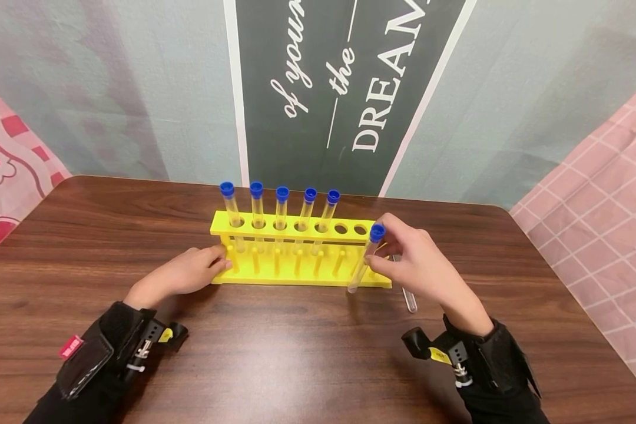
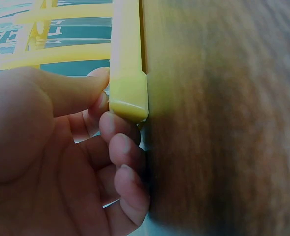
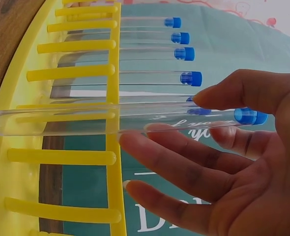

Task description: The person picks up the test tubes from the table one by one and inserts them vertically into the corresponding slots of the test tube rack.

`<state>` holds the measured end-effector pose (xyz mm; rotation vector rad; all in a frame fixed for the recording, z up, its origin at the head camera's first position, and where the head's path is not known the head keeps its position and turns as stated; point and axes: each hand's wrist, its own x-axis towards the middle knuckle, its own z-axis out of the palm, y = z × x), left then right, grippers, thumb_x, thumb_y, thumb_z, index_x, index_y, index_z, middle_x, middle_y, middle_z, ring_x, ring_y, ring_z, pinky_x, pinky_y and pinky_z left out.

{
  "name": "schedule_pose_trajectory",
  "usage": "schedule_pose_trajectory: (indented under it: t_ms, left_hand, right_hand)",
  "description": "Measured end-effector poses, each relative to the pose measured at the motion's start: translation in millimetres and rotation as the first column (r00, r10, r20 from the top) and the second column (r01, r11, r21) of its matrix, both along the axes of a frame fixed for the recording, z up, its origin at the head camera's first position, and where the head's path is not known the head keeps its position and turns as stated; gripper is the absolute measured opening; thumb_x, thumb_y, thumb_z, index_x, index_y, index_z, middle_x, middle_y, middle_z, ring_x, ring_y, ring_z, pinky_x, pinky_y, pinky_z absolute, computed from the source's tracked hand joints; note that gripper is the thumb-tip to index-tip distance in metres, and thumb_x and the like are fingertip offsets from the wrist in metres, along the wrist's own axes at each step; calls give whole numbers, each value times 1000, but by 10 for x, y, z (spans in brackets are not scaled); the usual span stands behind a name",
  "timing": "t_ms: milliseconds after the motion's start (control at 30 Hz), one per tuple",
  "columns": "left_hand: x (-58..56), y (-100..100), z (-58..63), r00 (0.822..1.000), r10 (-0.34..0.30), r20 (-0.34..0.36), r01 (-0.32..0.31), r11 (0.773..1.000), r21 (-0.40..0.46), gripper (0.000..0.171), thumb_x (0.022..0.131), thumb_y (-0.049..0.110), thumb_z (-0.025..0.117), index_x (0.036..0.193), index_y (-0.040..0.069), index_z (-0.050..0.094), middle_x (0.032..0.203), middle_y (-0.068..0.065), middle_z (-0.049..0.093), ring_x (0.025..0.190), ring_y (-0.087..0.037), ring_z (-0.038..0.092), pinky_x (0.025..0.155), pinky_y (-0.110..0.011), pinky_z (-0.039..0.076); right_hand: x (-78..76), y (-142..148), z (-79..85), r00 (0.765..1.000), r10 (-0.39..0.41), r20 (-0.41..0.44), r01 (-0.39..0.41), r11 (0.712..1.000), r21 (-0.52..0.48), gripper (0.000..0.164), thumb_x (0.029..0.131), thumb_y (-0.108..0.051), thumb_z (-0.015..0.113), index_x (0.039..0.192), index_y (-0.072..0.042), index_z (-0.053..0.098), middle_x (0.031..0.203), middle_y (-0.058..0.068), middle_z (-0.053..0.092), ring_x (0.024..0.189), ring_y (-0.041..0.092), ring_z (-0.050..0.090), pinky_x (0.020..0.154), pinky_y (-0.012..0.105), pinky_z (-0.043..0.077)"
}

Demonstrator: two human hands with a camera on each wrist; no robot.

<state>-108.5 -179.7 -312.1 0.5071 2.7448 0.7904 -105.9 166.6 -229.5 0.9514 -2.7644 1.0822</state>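
A yellow test tube rack (image 1: pixel 297 279) stands on the table. Several clear test tubes (image 1: pixel 305 207) with blue caps stand in its left and middle holes. My left hand (image 1: pixel 191 272) holds the rack's left end, thumb and fingers around the base corner (image 2: pixel 128 101) in the left wrist view. In front of the rack's right end, my right hand (image 1: pixel 416 253) pinches a blue-capped test tube (image 1: pixel 359 274), tilted with its cap up and to the right. The right wrist view shows this tube (image 3: pixel 61 120) apart from the holes, between thumb and fingers (image 3: pixel 184 160).
Another clear tube (image 1: pixel 410 300) lies on the brown wooden table (image 1: pixel 275 353), partly hidden behind my right hand. A grey-green cloth (image 1: pixel 180 118) with white lettering hangs behind the table. Pink patterned cloth (image 1: pixel 604 235) is at both sides.
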Motion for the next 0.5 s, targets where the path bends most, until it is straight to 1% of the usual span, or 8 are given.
schedule_pose_trajectory:
  t_ms: [167,500]
  left_hand:
    - [5,-2,4,1000,-3,2,3,1000,8,22,96,16,48,77,6,43,60,0,33,51,-13,31,51,-27,28]
    - [0,2,-4,1000,7,0,-7,1000,2,21,95,17,48,78,6,43,61,0,34,52,-13,33,52,-27,28]
  right_hand:
    - [-1,-2,-6,1000,-15,11,15,999,-29,24,78,4,64,92,-5,47,81,6,63,75,18,65,65,28,52]
    - [-4,-14,-9,999,-49,20,50,998,-44,24,80,2,63,98,-4,48,85,7,63,77,20,65,69,31,52]
